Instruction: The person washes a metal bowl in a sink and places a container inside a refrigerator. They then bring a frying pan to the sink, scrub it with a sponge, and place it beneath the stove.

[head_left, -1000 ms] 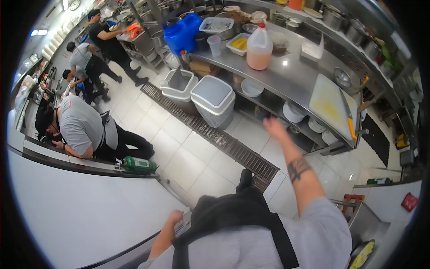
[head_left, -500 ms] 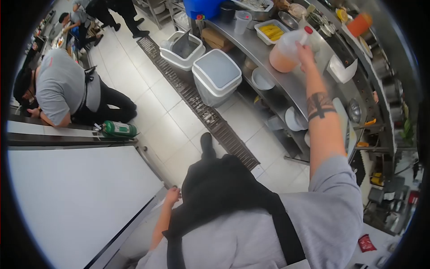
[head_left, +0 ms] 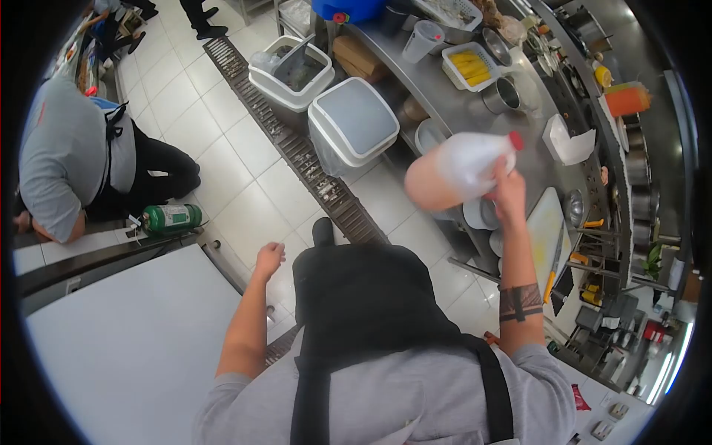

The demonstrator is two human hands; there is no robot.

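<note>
My right hand (head_left: 509, 194) grips the handle of a large clear plastic jug (head_left: 454, 172) with a red cap and pinkish-orange liquid in it. The jug is lifted off the steel counter (head_left: 475, 111) and tilted sideways in the air, cap to the right. My left hand (head_left: 269, 258) hangs free beside my black apron with its fingers loosely curled, holding nothing, just off the corner of a white worktop (head_left: 126, 341).
Two white lidded bins (head_left: 348, 127) stand on the tiled floor by a floor drain grate (head_left: 311, 159). On the counter are a tray of yellow food (head_left: 469, 65), a metal pot (head_left: 502, 95) and a cutting board (head_left: 545, 226). A person in grey (head_left: 67, 167) crouches at left near a green canister (head_left: 172, 218).
My right hand reached to the counter, took hold of the jug and lifted it off toward me. My left hand rose away from the worktop edge. My view turned further right.
</note>
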